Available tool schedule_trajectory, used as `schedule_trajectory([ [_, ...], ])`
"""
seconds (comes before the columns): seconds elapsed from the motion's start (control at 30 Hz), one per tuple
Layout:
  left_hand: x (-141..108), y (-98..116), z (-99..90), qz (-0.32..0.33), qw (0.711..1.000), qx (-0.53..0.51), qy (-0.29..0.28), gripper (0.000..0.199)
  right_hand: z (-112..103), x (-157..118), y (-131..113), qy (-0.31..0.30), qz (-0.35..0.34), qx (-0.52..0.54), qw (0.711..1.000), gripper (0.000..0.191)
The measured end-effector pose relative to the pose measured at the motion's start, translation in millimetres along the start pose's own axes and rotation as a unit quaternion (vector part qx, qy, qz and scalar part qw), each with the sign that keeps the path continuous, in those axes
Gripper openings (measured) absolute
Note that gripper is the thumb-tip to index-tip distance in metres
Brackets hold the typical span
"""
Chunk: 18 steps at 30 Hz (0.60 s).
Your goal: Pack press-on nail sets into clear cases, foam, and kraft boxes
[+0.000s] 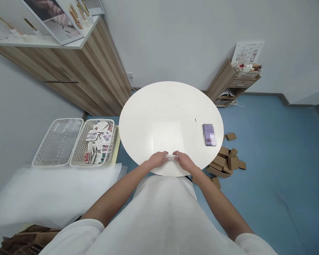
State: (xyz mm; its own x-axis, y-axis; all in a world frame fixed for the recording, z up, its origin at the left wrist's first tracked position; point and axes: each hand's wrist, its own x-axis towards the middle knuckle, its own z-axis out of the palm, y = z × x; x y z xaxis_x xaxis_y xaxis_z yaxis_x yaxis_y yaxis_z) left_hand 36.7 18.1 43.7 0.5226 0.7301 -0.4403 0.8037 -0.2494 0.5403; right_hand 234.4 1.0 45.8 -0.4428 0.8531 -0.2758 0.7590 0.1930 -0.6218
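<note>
Near the front edge of the round white table [170, 102], both hands hold a small clear plastic case [171, 156] between them. My left hand [158, 159] grips its left end, the fingers closed on it. On the opposite end, the fingers of my right hand [184, 161] are closed in the same way. The case looks thin and flat from above; whether anything lies inside cannot be made out. A purple object with a blurred surface [208, 135] rests on the table to the right of my hands.
At the left stand a white basket of small printed cards [114, 141] and a white basket of clear plastic cases [63, 141]. White sheeting [55, 191] lies in front of them. Cardboard boxes [220, 163] are piled on the floor at right. A wooden cabinet [95, 71] stands back left.
</note>
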Motion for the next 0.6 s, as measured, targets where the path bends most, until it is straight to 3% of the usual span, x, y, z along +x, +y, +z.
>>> schedule_trajectory([
  [0.1, 7, -10, -13.7, -0.022, 0.997, -0.064, -0.030, 0.033, -10, 14, 5, 0.001, -0.002, 0.028, 1.000, 0.029],
  [0.2, 14, -17, -27.5, -0.069, 0.994, -0.088, -0.021, 0.024, -16, 31, 9, -0.017, 0.015, 0.033, 0.999, 0.028],
  [0.27, 14, -15, -31.1, -0.116, 0.990, -0.077, 0.031, 0.027, -19, 42, 12, -0.032, 0.036, 0.035, 0.998, 0.028],
  [0.33, 12, -7, -27.9, -0.129, 0.983, -0.042, 0.126, 0.031, -20, 51, 15, -0.042, 0.056, 0.044, 0.997, 0.027],
  [0.37, 10, -1, -24.0, -0.112, 0.976, -0.015, 0.184, 0.032, -20, 55, 17, -0.044, 0.066, 0.051, 0.996, 0.026],
  [0.4, 8, 5, -18.8, -0.073, 0.976, 0.007, 0.206, 0.032, -19, 57, 18, -0.047, 0.073, 0.059, 0.994, 0.025],
  [0.5, 6, 20, -0.7, 0.020, 0.984, 0.064, 0.165, 0.038, -17, 63, 22, -0.057, 0.078, 0.082, 0.992, 0.020],
  [0.6, 11, 21, 14.0, 0.011, 0.987, 0.099, 0.123, 0.058, -11, 67, 27, -0.064, 0.081, 0.083, 0.991, 0.018],
])
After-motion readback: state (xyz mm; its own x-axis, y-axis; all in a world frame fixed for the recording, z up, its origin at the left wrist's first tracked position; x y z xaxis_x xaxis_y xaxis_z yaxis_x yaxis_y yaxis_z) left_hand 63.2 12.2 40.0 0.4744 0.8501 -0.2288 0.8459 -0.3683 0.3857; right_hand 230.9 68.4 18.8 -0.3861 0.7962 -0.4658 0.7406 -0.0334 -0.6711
